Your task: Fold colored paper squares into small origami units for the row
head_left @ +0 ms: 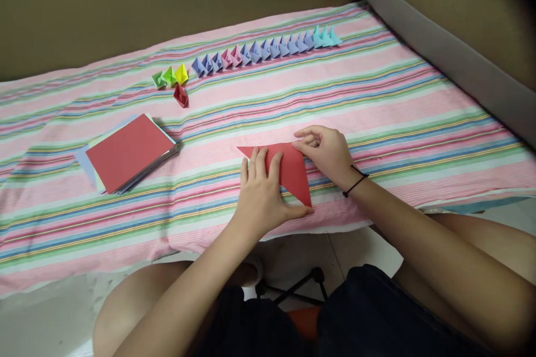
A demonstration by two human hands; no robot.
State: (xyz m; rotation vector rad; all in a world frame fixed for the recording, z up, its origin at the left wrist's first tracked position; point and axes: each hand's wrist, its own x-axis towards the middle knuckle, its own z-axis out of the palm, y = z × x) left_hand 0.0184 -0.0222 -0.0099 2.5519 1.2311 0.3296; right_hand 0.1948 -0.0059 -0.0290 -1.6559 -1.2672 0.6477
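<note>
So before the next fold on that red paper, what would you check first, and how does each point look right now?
1. Red paper triangle lies flat on the striped cloth: ok.
2. Left hand presses the triangle down, fingers spread on it: ok.
3. Right hand has its fingertips at the upper edge: ok.
4. The two layers' edges are lined up exactly: cannot tell, the hands cover much of it.
5. Paper stack with a red sheet on top sits apart, to the left: ok.
6. Row of folded pieces and the lone red one lie farther back, away from the hands: ok.
</note>
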